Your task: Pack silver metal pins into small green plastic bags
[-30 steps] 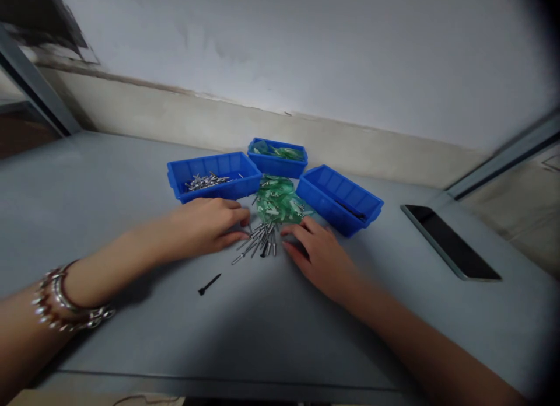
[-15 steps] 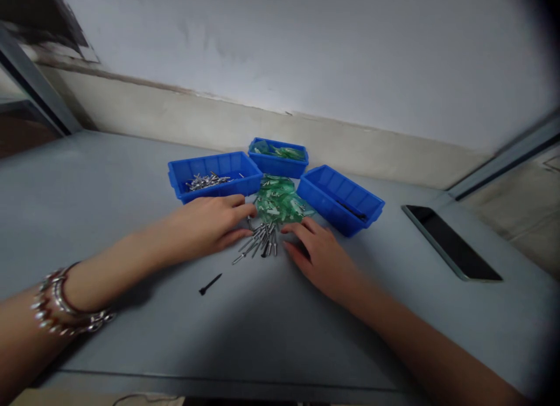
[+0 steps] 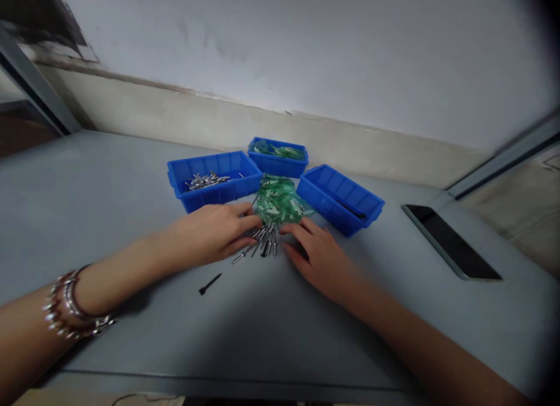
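Note:
My left hand (image 3: pixel 223 231) reaches in from the left, its fingers apart and curved over the left side of a pile of silver rivets (image 3: pixel 268 238). My right hand (image 3: pixel 317 251) rests on the right of that pile, thumb and fingers spread, with nothing visible between them. Just behind the rivets lies a heap of green plastic packets (image 3: pixel 280 199). One black screw-like piece (image 3: pixel 210 284) lies alone nearer the front. Another dark piece shows among the rivets.
Behind the heap stand three blue bins: the left one (image 3: pixel 219 190) holds silver rivets, the middle one (image 3: pixel 277 165) green packets, the right one (image 3: pixel 332 210) dark pieces. A phone (image 3: pixel 452 242) lies at the right. A wall runs behind the table.
My left hand has moved slightly right and toward the front, onto the edge of the rivet pile. My right hand has barely shifted.

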The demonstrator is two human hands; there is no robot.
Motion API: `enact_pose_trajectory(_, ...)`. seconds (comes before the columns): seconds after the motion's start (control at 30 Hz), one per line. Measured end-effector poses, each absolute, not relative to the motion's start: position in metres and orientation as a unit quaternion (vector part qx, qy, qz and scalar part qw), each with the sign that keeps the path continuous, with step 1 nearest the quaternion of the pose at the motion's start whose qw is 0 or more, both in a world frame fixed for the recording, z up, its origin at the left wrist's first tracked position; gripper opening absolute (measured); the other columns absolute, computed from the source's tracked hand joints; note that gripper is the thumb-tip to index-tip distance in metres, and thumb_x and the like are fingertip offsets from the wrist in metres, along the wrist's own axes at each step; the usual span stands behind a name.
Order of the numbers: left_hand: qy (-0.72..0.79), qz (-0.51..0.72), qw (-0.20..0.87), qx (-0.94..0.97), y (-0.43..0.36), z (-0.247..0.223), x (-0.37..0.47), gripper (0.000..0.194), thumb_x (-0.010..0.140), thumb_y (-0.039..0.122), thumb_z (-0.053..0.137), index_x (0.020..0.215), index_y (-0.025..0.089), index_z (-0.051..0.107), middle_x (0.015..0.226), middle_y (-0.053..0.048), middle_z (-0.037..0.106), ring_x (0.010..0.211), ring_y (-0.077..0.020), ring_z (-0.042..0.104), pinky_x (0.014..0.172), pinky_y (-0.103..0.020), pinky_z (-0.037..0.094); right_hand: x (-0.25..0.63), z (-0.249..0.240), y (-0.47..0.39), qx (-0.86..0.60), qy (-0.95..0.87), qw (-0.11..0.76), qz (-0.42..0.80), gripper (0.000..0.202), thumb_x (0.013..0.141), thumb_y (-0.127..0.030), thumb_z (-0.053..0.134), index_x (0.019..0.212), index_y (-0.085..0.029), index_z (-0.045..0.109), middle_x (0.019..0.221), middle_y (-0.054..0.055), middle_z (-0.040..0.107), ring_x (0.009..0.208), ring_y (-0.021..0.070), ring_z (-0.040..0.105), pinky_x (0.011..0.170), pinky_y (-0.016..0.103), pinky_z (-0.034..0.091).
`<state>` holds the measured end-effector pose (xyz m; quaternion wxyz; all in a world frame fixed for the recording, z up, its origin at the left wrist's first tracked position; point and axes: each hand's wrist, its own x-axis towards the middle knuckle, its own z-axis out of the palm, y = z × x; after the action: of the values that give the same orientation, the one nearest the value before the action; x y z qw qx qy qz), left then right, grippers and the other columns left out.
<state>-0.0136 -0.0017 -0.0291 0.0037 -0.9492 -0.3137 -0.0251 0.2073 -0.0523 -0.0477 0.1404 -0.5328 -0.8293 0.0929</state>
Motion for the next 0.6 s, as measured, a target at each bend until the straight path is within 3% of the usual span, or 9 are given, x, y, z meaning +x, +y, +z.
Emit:
enact_pose_trajectory(0.2, -0.322, -0.022, 0.0, -0.947, -0.0036, -0.0276, -0.0107, 0.028, 0.096, 0.032, 0.046, 0.119, 0.019, 0.056, 0.106, -0.008, 0.058, 0.08, -0.02, 0.062, 0.063, -0.029, 0.044, 0.2064, -0.048, -0.0516, -0.536, -0.827, 0.149, 0.084, 0.025, 0.093, -0.019, 0.048, 0.114, -0.018, 0.062, 0.107, 0.01, 0.062, 0.097, 0.024, 0.061, 0.088, 0.043, 0.049)
enact_pose_trajectory(0.47, -0.321, -0.036, 0.022, -0.946, -0.004, -0.0304, -0.0096, 0.026, 0.097, 0.03, 0.041, 0.113, 0.017, 0.058, 0.108, -0.009, 0.058, 0.081, -0.0203, 0.063, 0.065, -0.03, 0.047, 0.2053, -0.0468, -0.0517, -0.581, -0.804, 0.117, 0.052, 0.034, 0.092, -0.021, 0.05, 0.125, -0.016, 0.058, 0.113, 0.013, 0.061, 0.107, 0.0287, 0.059, 0.091, 0.047, 0.05)
enact_pose_trajectory(0.6, -0.321, -0.036, 0.042, -0.946, -0.0039, -0.0333, -0.0102, 0.028, 0.098, 0.025, 0.037, 0.116, 0.017, 0.056, 0.104, -0.008, 0.059, 0.077, -0.0199, 0.063, 0.062, -0.031, 0.046, 0.2056, -0.0476, -0.051, -0.582, -0.804, 0.113, 0.048, 0.031, 0.092, -0.022, 0.05, 0.121, -0.017, 0.06, 0.11, 0.013, 0.061, 0.105, 0.0286, 0.06, 0.09, 0.048, 0.05)
